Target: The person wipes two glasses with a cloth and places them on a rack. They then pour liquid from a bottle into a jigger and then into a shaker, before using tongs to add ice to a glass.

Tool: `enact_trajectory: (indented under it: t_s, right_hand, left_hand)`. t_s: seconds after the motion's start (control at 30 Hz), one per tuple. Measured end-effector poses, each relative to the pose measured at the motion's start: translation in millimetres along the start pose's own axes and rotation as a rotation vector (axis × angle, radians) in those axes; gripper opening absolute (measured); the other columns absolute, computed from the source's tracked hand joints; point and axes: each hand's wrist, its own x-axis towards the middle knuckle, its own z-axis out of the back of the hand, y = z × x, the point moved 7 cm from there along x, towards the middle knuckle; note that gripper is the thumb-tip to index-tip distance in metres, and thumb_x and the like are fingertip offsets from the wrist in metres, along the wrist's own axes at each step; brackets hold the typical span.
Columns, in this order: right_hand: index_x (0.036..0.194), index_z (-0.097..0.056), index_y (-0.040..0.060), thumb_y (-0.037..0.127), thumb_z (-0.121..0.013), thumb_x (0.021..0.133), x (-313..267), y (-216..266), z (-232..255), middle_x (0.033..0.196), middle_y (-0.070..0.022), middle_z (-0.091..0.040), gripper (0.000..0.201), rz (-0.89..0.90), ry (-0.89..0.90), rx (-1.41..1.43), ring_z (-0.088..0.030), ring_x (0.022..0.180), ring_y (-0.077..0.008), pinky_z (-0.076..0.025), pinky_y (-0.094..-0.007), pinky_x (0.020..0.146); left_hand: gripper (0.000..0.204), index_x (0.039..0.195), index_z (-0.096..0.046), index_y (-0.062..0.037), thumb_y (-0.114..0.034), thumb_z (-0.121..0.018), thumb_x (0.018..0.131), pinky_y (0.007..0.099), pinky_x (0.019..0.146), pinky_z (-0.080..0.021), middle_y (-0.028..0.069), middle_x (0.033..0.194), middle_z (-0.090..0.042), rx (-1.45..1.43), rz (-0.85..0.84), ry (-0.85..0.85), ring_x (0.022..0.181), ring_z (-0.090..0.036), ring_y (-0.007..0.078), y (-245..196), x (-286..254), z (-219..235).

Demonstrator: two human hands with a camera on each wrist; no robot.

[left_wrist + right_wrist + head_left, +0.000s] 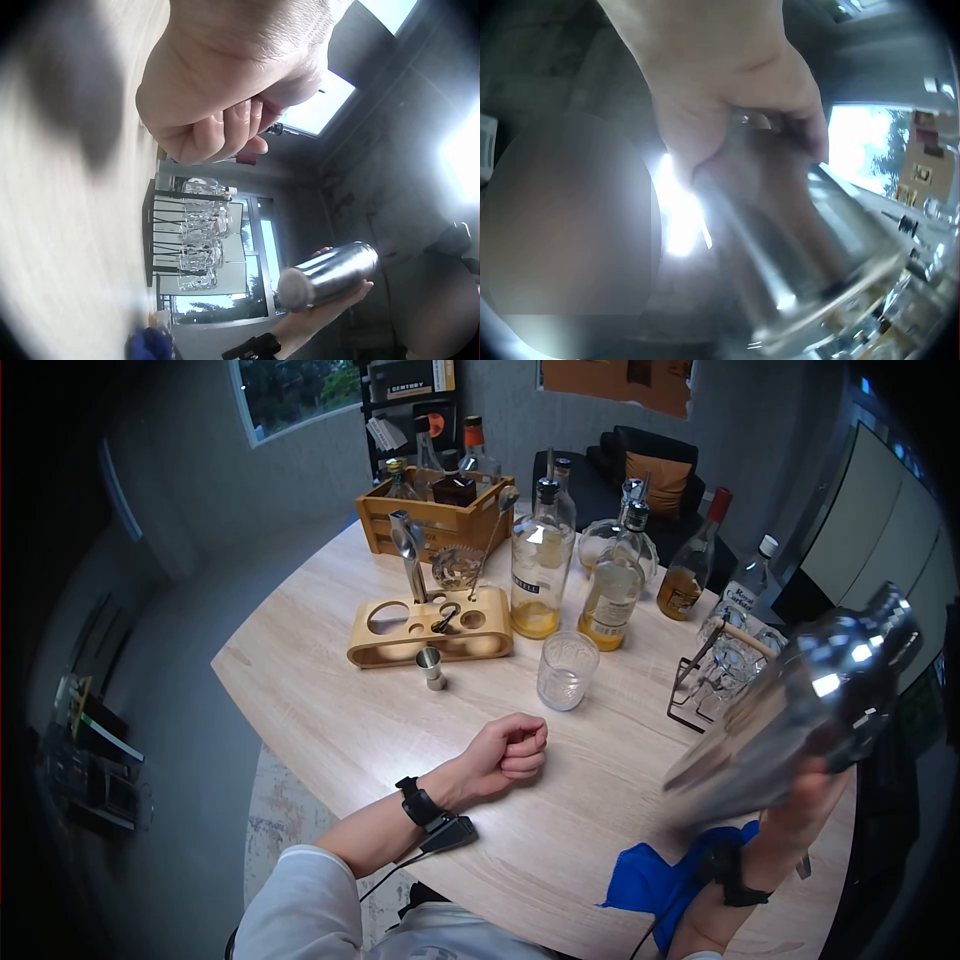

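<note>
My right hand [808, 805] grips a silver cocktail shaker [765, 730], raised and tilted above the table's right side; motion blurs it. In the right wrist view, thumb and fingers wrap round the shaker's [780, 225] metal body. The left hand [508, 753] is curled in a fist over the front of the table, holding nothing. Just beyond it stands a clear patterned glass [567, 672], and farther left a small metal jigger [431, 669]. A blue cloth [640, 875] lies below the right forearm.
A wooden bar-tool stand [430, 650] sits behind the jigger. Bottles with pourers [540, 575] rise behind the glass, beside a wooden crate of bottles [380, 525]. On the right, a wire rack [690, 695] holds upturned glasses, with a white-capped bottle [745, 580] behind.
</note>
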Motion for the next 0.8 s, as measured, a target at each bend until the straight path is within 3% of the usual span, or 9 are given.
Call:
enact_trajectory:
  t_s: [0.1, 0.23, 0.33, 0.37, 0.47, 0.53, 0.6, 0.7, 0.8]
  right_hand:
    - [0.141, -0.036, 0.0003, 0.047, -0.081, 0.076, -19.6, -35.7, 18.9, 0.119, -0.0130, -0.057, 0.092, -0.308, -0.305, 0.725, -0.061, 0.107, -0.0234, -0.054, -0.0331, 0.086]
    - [0.138, -0.039, -0.0008, 0.055, -0.076, 0.077, -12.1, -17.0, 36.9, 0.114, -0.0117, -0.056, 0.090, -0.072, -0.170, -0.193, -0.059, 0.097, -0.0195, -0.051, -0.0316, 0.082]
    - [0.138, -0.039, -0.0002, 0.057, -0.071, 0.082, -5.7, -3.3, 19.7, 0.111, -0.0137, -0.057, 0.085, 0.019, -0.071, -0.219, -0.060, 0.089, -0.0188, -0.051, -0.0317, 0.076]
    - [0.139, -0.037, -0.0021, 0.057, -0.072, 0.081, 2.8, 8.9, -8.9, 0.116, -0.0146, -0.056, 0.090, -0.128, -0.130, 0.250, -0.061, 0.096, -0.0224, -0.053, -0.0327, 0.081]
    - [0.143, -0.034, -0.0028, 0.058, -0.070, 0.081, -1.5, -4.3, -10.8, 0.126, -0.0172, -0.054, 0.093, -0.253, -0.151, 0.800, -0.062, 0.106, -0.0295, -0.054, -0.0372, 0.090]
    - [0.144, -0.034, -0.0007, 0.052, -0.075, 0.079, -8.7, -21.1, 36.1, 0.128, -0.0163, -0.053, 0.093, -0.091, -0.139, 0.201, -0.061, 0.109, -0.0286, -0.052, -0.0378, 0.092]
    - [0.145, -0.034, 0.0009, 0.049, -0.080, 0.074, 6.4, 7.0, 12.0, 0.130, -0.0150, -0.053, 0.097, 0.090, -0.143, -0.197, -0.060, 0.110, -0.0268, -0.051, -0.0369, 0.094]
    - [0.146, -0.034, 0.0015, 0.050, -0.082, 0.073, 11.7, 22.3, 3.9, 0.132, -0.0143, -0.053, 0.100, 0.164, -0.123, -0.305, -0.059, 0.113, -0.0265, -0.049, -0.0363, 0.095]
    - [0.144, -0.037, 0.0014, 0.060, -0.071, 0.080, -23.4, -13.0, 23.3, 0.130, -0.0125, -0.052, 0.093, -0.094, -0.093, 0.099, -0.052, 0.120, -0.0244, -0.046, -0.0364, 0.098]
  left_hand:
    - [0.026, 0.081, -0.052, -0.0082, -0.024, -0.044, 0.099, 0.0221, 0.039, -0.020, -0.0083, 0.051, -0.021, -0.004, 0.001, -0.003, 0.043, -0.021, 0.0063, -0.6, -0.7, -1.0]
    - [0.027, 0.078, -0.053, -0.0080, -0.023, -0.044, 0.099, 0.0223, 0.038, -0.018, -0.0087, 0.051, -0.021, -0.009, -0.001, -0.028, 0.041, -0.021, 0.0057, 0.7, -0.4, -3.5]
    - [0.026, 0.080, -0.052, -0.0083, -0.024, -0.044, 0.099, 0.0222, 0.039, -0.020, -0.0083, 0.051, -0.021, 0.001, 0.005, 0.006, 0.043, -0.021, 0.0063, 0.3, 0.0, -2.3]
    - [0.026, 0.080, -0.052, -0.0083, -0.024, -0.044, 0.099, 0.0222, 0.039, -0.020, -0.0083, 0.051, -0.021, 0.001, 0.004, 0.005, 0.043, -0.021, 0.0063, -0.3, -0.2, -2.6]
    - [0.025, 0.081, -0.052, -0.0082, -0.023, -0.043, 0.099, 0.0222, 0.039, -0.020, -0.0083, 0.051, -0.021, 0.002, -0.007, -0.015, 0.043, -0.021, 0.0063, -1.2, -1.2, -3.2]
    - [0.028, 0.078, -0.053, -0.0078, -0.023, -0.043, 0.099, 0.0224, 0.037, -0.018, -0.0086, 0.051, -0.021, -0.006, -0.015, -0.035, 0.042, -0.020, 0.0058, -1.6, -1.1, -3.5]
    - [0.028, 0.078, -0.053, -0.0078, -0.023, -0.043, 0.099, 0.0224, 0.037, -0.018, -0.0085, 0.051, -0.021, -0.004, -0.011, -0.042, 0.041, -0.020, 0.0058, -1.2, -1.0, -3.9]
    - [0.028, 0.078, -0.053, -0.0079, -0.023, -0.043, 0.099, 0.0224, 0.037, -0.018, -0.0085, 0.051, -0.021, -0.005, -0.008, -0.041, 0.041, -0.020, 0.0058, -1.3, -0.5, -3.4]
    - [0.028, 0.078, -0.053, -0.0078, -0.023, -0.043, 0.099, 0.0224, 0.037, -0.018, -0.0085, 0.051, -0.021, -0.012, -0.010, -0.032, 0.041, -0.020, 0.0058, -1.5, -0.4, -3.5]
